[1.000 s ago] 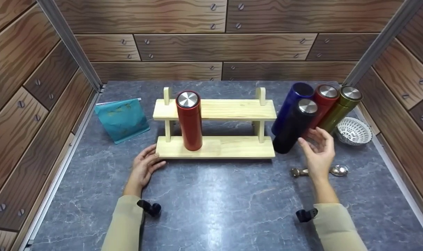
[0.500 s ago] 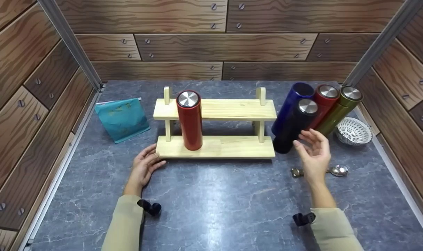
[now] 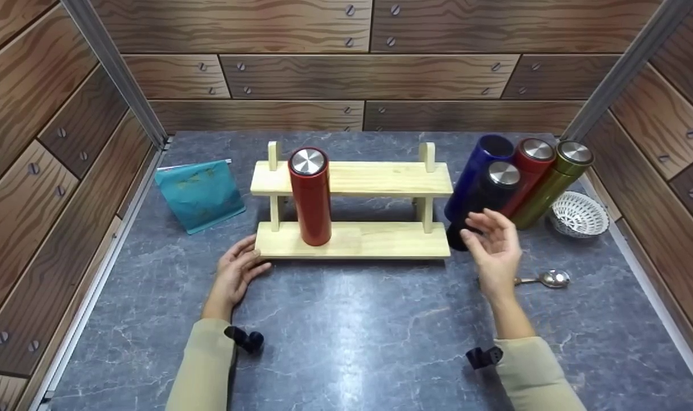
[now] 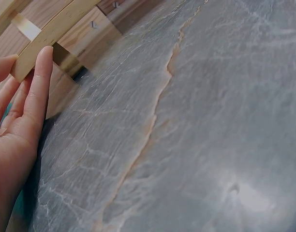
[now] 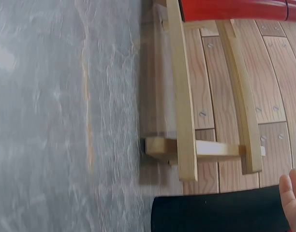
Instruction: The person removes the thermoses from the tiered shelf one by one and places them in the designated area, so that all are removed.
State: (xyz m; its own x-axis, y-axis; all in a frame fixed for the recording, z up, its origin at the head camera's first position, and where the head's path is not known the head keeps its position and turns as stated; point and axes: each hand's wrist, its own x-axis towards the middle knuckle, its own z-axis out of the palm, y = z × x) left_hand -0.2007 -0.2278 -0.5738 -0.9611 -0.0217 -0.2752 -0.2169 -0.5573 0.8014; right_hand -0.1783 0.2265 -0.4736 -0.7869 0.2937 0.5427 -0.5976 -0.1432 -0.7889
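Note:
My left hand (image 3: 238,277) holds the left end of the lower board of a two-tier wooden rack (image 3: 389,240). In the left wrist view, the thumb lies on one side of the board (image 4: 56,36) and the fingers on the other. A red thermos bottle (image 3: 313,208) with a silver lid stands upright on that lower tier. My right hand (image 3: 498,260), fingers loosely bent, is in front of a black thermos bottle (image 3: 498,197) and covers part of its lower body. In the right wrist view the fingertips overlap the black bottle's side (image 5: 215,212).
Behind the black bottle stand a blue bottle (image 3: 475,177), a second red bottle (image 3: 526,182) and a green-gold one (image 3: 546,191). A white woven basket (image 3: 579,214) sits at right, a spoon (image 3: 554,278) nearer, partly hidden by the right hand. A teal pouch (image 3: 201,197) stands left.
My right hand has moved left, from right of the black bottle to in front of its lower part, now covering the spoon's handle. The left hand and rack have stayed put.

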